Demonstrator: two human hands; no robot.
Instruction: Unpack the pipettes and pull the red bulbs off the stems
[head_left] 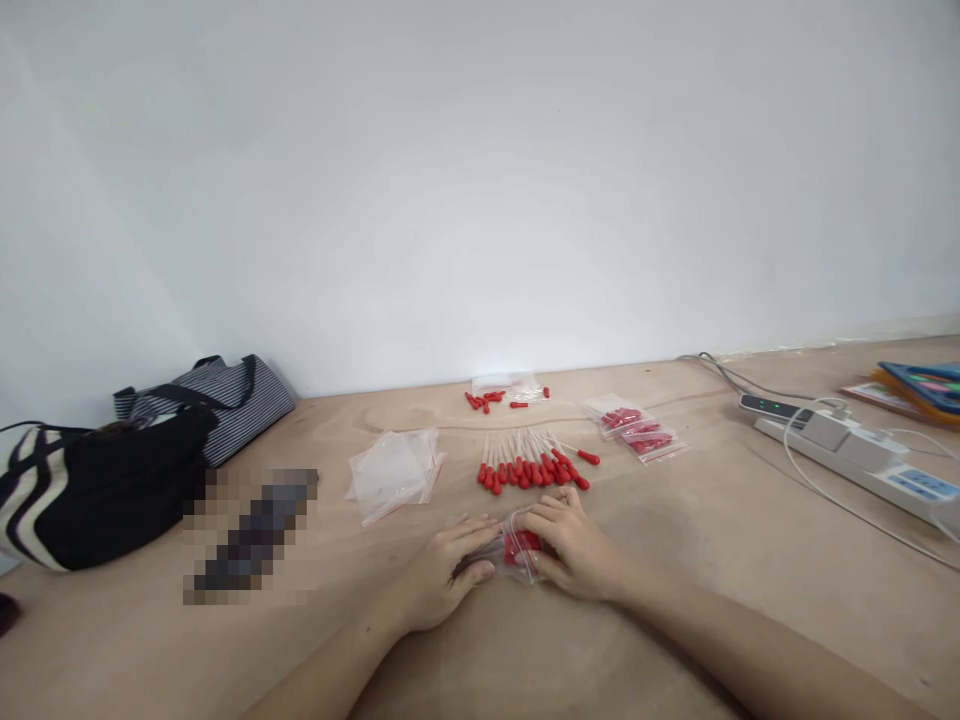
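A small clear zip-lock bag (523, 547) with red pieces inside lies low over the table in front of me. My left hand (450, 568) grips its left side, thumb below and fingers above. On the right side, my right hand (566, 545) holds the same bag between thumb and curled fingers. Just beyond my hands lies a row of droppers (529, 470) with red bulbs toward me and thin clear stems pointing away. To the left is a loose stack of flat zip-lock bags (394, 472). Two filled bags (646, 438) with red contents overlap to the right.
Near the wall, several loose red bulbs (484, 400) lie beside a clear bag (506, 383). At left are a black bag (120, 490), a striped bag (240, 405) and a blurred-out dark object (255, 535). A power strip (862, 455) with cables stands right.
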